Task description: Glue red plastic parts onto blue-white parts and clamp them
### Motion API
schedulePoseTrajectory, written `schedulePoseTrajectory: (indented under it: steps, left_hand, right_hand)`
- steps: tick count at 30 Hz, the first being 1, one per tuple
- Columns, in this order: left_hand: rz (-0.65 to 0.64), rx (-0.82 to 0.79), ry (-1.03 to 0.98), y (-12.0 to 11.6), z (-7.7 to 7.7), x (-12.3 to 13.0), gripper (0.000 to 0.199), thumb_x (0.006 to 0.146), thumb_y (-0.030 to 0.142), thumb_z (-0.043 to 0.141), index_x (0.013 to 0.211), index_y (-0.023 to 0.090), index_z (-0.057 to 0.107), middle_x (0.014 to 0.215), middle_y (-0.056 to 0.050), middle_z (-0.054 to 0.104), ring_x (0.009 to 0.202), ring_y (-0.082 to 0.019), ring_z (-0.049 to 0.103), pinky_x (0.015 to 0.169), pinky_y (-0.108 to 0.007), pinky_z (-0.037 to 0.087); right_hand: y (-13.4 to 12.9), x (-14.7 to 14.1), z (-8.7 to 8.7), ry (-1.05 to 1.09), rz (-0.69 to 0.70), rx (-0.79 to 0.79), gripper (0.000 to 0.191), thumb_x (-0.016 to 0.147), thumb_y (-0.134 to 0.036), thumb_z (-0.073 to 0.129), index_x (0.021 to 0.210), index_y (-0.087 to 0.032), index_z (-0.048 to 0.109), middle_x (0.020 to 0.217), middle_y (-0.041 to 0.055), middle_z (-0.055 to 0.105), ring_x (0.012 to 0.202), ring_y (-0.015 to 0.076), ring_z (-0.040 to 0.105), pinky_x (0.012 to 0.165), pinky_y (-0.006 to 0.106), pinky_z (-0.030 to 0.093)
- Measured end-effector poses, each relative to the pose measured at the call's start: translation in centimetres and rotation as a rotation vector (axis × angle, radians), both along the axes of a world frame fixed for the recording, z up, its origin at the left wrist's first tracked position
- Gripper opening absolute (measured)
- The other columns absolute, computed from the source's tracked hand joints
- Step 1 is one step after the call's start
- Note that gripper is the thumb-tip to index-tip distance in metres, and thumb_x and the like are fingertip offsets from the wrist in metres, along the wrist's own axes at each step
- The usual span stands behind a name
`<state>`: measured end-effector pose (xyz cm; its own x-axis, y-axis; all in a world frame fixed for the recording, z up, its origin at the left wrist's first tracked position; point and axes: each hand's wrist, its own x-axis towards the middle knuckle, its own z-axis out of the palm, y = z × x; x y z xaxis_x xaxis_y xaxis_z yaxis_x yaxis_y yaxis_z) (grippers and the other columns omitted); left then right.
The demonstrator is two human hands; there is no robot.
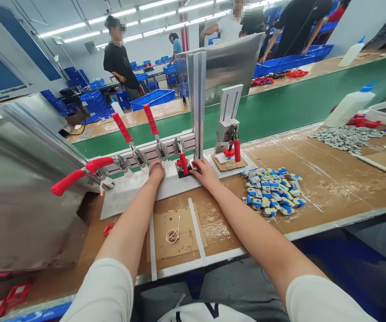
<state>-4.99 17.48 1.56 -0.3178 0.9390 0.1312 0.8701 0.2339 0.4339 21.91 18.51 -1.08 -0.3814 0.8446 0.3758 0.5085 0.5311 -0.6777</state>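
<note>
My left hand (156, 171) is at the base plate (125, 197), below a row of toggle clamps with red handles (122, 127). Its fingers are hidden behind the back of the hand, so I cannot see what they touch. Beside a small black block (183, 173), my right hand (206, 173) has its fingers and thumb closed together at the block's right edge; what they grip is too small to make out. A toggle clamp with an upright red handle (183, 163) stands over that block. Farther right, another red-handled clamp (236, 150) presses on a cardboard pad (230, 163).
Blue, grey and yellow small parts (273, 190) lie heaped to the right, grey pieces (345, 137) beyond them. A small cup (171, 236) with a swab sits on cardboard in front. A white bottle (350, 107) stands at the far right. Several people are across the green divider (280, 114).
</note>
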Motion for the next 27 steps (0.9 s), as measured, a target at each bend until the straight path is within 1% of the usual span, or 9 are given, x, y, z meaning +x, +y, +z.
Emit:
schedulePoseTrajectory:
  steps: [3, 6, 9, 11, 15, 17, 23, 25, 27]
  left_hand:
    - [-0.067, -0.003, 0.035, -0.7, 0.0, 0.4, 0.046, 0.098, 0.026, 0.05, 0.136, 0.009, 0.068, 0.144, -0.027, 0.063, 0.146, -0.043, 0.051, 0.124, -0.058, 0.037]
    - [-0.245, 0.005, 0.041, -2.7, 0.1, 1.5, 0.057, 0.101, 0.037, 0.052, 0.154, 0.015, 0.057, 0.165, -0.018, 0.049, 0.157, -0.035, 0.042, 0.131, -0.049, 0.032]
    - [-0.393, -0.004, -0.026, -3.6, 0.5, 3.0, 0.076, 0.098, 0.05, 0.06, 0.166, 0.021, 0.041, 0.172, -0.013, 0.042, 0.157, -0.034, 0.043, 0.13, -0.048, 0.034]
    - [-0.431, -0.001, -0.088, -3.1, 0.9, 3.9, 0.082, 0.094, 0.051, 0.066, 0.167, 0.024, 0.038, 0.169, -0.011, 0.047, 0.153, -0.034, 0.049, 0.127, -0.048, 0.039]
    - [-0.403, 0.024, -0.16, -1.2, 0.9, 5.0, 0.063, 0.093, 0.048, 0.069, 0.15, 0.025, 0.056, 0.15, -0.01, 0.066, 0.137, -0.032, 0.062, 0.118, -0.045, 0.047]
    - [-0.356, 0.039, -0.203, -0.7, 0.4, 5.1, 0.058, 0.093, 0.049, 0.069, 0.145, 0.024, 0.06, 0.142, -0.01, 0.07, 0.13, -0.031, 0.066, 0.116, -0.045, 0.049]
    - [-0.375, 0.073, -0.34, -1.0, -0.5, 4.4, 0.058, 0.094, 0.047, 0.066, 0.147, 0.024, 0.059, 0.146, -0.007, 0.068, 0.134, -0.027, 0.063, 0.12, -0.04, 0.045]
    - [-0.368, 0.056, -0.347, -1.1, -0.4, 4.3, 0.057, 0.094, 0.047, 0.064, 0.147, 0.025, 0.06, 0.146, -0.006, 0.069, 0.136, -0.027, 0.062, 0.121, -0.04, 0.044]
    - [-0.35, 0.041, -0.353, -1.1, -0.3, 4.2, 0.057, 0.095, 0.048, 0.062, 0.147, 0.025, 0.061, 0.145, -0.006, 0.07, 0.137, -0.028, 0.061, 0.122, -0.04, 0.043]
  right_hand:
    - [0.4, 0.0, -0.4, 0.059, 0.005, 0.0, 0.037, 0.098, -0.027, 0.07, 0.135, -0.022, 0.065, 0.132, 0.0107, 0.061, 0.12, 0.0267, 0.065, 0.105, 0.039, 0.054]
    - [0.8, -0.1, -0.8, 0.118, 0.0, -0.016, 0.041, 0.096, -0.021, 0.068, 0.137, -0.021, 0.063, 0.136, 0.0115, 0.058, 0.121, 0.0259, 0.065, 0.107, 0.039, 0.054]
    - [1.0, -0.2, -1.0, 0.155, 0.002, -0.037, 0.045, 0.094, -0.017, 0.067, 0.138, -0.02, 0.062, 0.138, 0.0119, 0.057, 0.118, 0.0252, 0.065, 0.109, 0.04, 0.054]
    - [1.0, -0.2, -1.1, 0.174, 0.01, -0.033, 0.046, 0.093, -0.015, 0.067, 0.138, -0.019, 0.062, 0.137, 0.0121, 0.057, 0.119, 0.0252, 0.064, 0.111, 0.04, 0.053]
    - [1.0, 0.0, -1.0, 0.177, 0.015, -0.025, 0.045, 0.093, -0.014, 0.067, 0.138, -0.017, 0.062, 0.137, 0.0126, 0.057, 0.112, 0.0236, 0.066, 0.107, 0.038, 0.054]
    - [0.9, 0.0, -0.9, 0.165, 0.011, -0.025, 0.046, 0.094, -0.014, 0.067, 0.139, -0.017, 0.062, 0.137, 0.0126, 0.057, 0.109, 0.0229, 0.067, 0.105, 0.037, 0.054]
    - [0.4, 0.1, -0.2, 0.224, 0.028, -0.025, 0.036, 0.101, -0.03, 0.062, 0.135, -0.018, 0.065, 0.133, 0.0138, 0.061, 0.118, 0.0255, 0.065, 0.107, 0.038, 0.052]
    - [0.0, 0.0, 0.2, 0.329, 0.055, -0.072, 0.035, 0.103, -0.037, 0.055, 0.131, -0.019, 0.067, 0.129, 0.0126, 0.065, 0.115, 0.0245, 0.065, 0.106, 0.037, 0.052]
    - [-0.5, -0.1, 0.7, 0.457, 0.098, -0.235, 0.038, 0.103, -0.038, 0.045, 0.122, -0.019, 0.071, 0.115, 0.0095, 0.071, 0.102, 0.0222, 0.067, 0.094, 0.033, 0.056]
